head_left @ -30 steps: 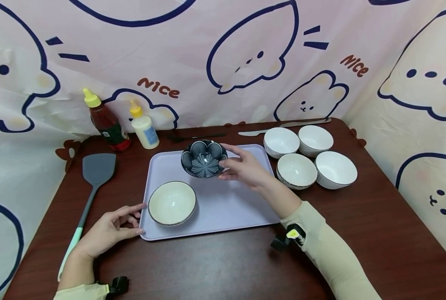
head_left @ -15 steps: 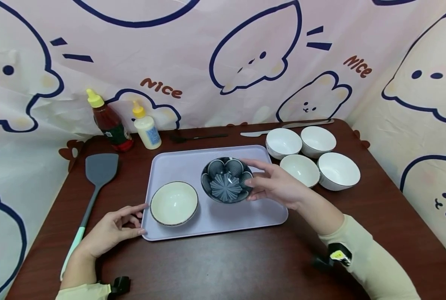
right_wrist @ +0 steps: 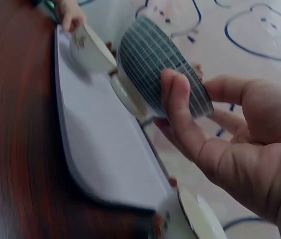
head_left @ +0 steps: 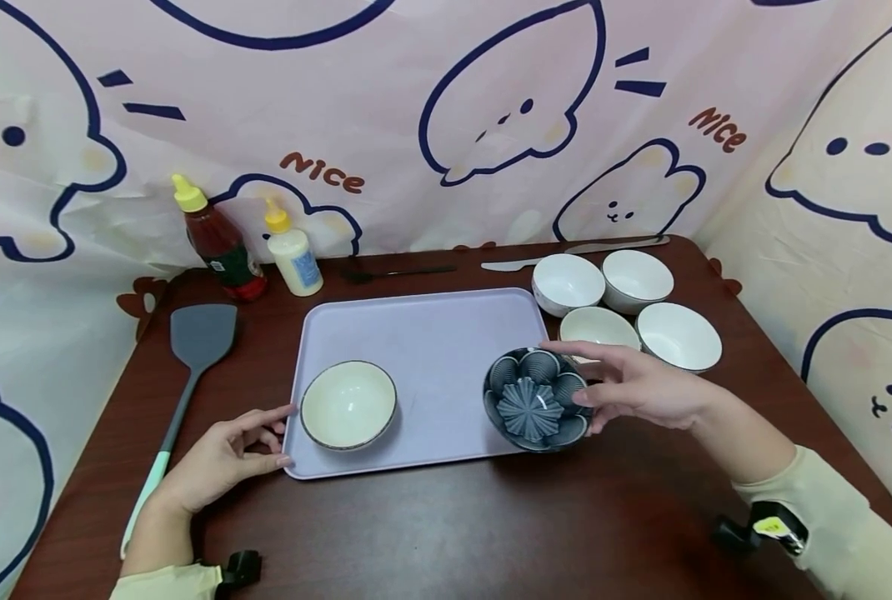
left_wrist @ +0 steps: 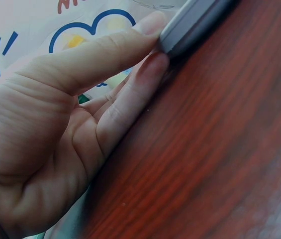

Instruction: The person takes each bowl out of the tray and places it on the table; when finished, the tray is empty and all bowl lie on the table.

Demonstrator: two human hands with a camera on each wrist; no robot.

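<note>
My right hand (head_left: 641, 387) grips a dark blue-grey patterned bowl (head_left: 528, 408) by its right side, thumb over the rim and fingers against the outer wall. The bowl hangs above the right front corner of the lilac tray (head_left: 446, 342); in the right wrist view, its striped outside (right_wrist: 150, 64) and pale foot show. A cream bowl (head_left: 348, 406) with a dark rim sits on the tray's left part. At the tray's left edge, my left hand (head_left: 217, 458) pinches the rim; the left wrist view shows thumb and finger meeting the tray's corner (left_wrist: 182, 35).
Several white and cream bowls (head_left: 679, 336) cluster right of the tray. A knife (head_left: 513, 265) and a dark fork-like utensil (head_left: 401, 273) lie behind it. A red sauce bottle (head_left: 224, 250) and a pale squeeze bottle (head_left: 296, 262) stand back left; a turner (head_left: 183, 383) lies left.
My right hand has carried the dark bowl rightward and toward me, from the tray's back middle to its right front corner. The left hand stays at the tray's edge.
</note>
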